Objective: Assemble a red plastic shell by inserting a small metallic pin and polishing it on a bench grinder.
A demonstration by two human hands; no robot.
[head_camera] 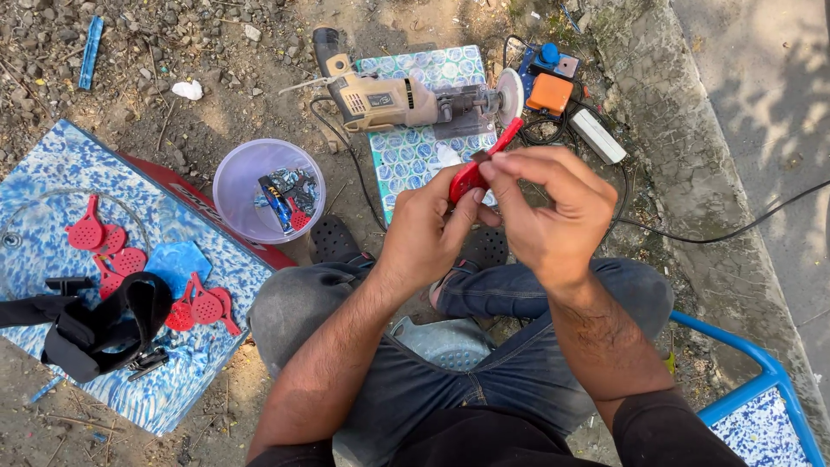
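Note:
I sit over bare ground with both hands raised in front of my knees. My left hand (430,227) and my right hand (546,206) together grip one small red plastic paddle-shaped piece (474,169); its thin handle points up and right toward the disc of a beige electric drill (391,100). The drill lies on its side on a patterned tile (415,152), just beyond my hands. Several more red paddle pieces (112,259) lie on a blue speckled board (60,173) at my left.
A translucent purple bowl (245,185) with small items stands between the board and the tile. A black strap (104,324) lies on the board. An orange and blue switch box (550,86), a white power strip (598,136) and cables sit by a concrete kerb (683,130). A blue-framed stool (761,406) is at my right.

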